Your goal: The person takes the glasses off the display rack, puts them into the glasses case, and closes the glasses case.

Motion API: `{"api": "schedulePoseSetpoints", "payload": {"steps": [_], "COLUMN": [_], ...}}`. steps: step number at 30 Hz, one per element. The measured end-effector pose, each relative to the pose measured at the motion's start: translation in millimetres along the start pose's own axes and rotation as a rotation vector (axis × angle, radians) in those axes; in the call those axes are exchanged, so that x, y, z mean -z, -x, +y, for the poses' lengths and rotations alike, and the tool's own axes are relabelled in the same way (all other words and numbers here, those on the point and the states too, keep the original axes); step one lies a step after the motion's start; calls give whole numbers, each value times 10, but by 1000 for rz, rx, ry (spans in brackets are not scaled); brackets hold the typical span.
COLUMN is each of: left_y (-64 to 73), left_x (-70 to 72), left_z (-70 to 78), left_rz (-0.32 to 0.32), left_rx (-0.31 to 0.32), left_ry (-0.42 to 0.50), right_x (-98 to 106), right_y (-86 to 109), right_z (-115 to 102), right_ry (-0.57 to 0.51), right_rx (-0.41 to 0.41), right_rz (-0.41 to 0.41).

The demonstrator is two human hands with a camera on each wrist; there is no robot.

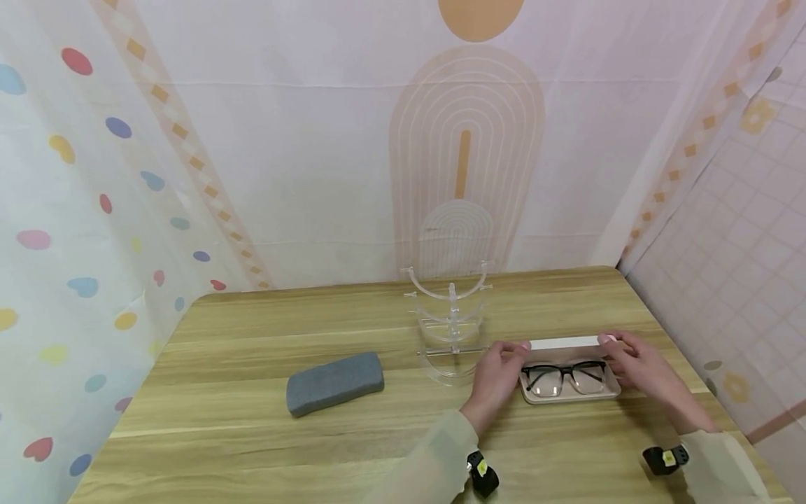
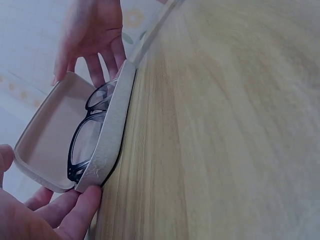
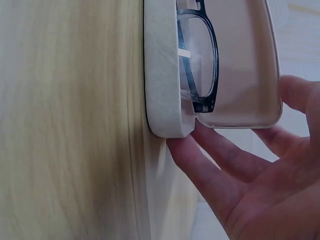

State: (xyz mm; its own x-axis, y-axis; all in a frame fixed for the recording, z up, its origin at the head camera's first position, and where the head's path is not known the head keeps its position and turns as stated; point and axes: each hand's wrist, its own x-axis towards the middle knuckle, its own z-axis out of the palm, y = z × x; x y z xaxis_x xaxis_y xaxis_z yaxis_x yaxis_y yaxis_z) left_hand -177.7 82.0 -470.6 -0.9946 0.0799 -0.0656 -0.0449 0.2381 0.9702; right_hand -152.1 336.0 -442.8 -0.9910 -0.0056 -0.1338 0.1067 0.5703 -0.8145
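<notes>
A pale glasses case (image 1: 569, 400) lies open on the table at the right, its lid (image 1: 564, 343) raised at the back. Inside rest black-framed eyeglasses (image 1: 564, 368) with clear lenses and folded temples. My left hand (image 1: 495, 380) holds the case's left end, thumb at the lid's edge and fingers against the base (image 2: 111, 137). At the other end my right hand (image 1: 648, 374) has its thumb on the lid's edge. In the right wrist view, its fingertips touch the end of the base (image 3: 162, 80).
A clear acrylic eyewear stand (image 1: 453, 322) with several curved arms stands behind my left hand. Further left lies a closed grey-blue glasses case (image 1: 336, 383). Patterned curtains (image 1: 315, 140) hang at the back and sides of the wooden table (image 1: 220, 420).
</notes>
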Motion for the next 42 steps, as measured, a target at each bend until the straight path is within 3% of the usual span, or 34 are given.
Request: {"api": "schedulePoseSetpoints", "payload": {"steps": [8,18,29,42], "left_y": [-1,8,51,49], "left_x": [32,62,85,113], "left_z": [-4,-22,-31,-69], "left_rz": [-47,-117,-196,-199], "left_rx": [-27,-33,49,-28], "left_ry": [-1,85,226,87], "right_x": [55,210,291,341], "right_y": [-3,-6,-26,21], "right_z": [79,174,248,311], "right_ry": [-94,-158,-204,-117], "right_rx": [29,67,137,218], "right_rz": [-50,-171,-265,-313]}}
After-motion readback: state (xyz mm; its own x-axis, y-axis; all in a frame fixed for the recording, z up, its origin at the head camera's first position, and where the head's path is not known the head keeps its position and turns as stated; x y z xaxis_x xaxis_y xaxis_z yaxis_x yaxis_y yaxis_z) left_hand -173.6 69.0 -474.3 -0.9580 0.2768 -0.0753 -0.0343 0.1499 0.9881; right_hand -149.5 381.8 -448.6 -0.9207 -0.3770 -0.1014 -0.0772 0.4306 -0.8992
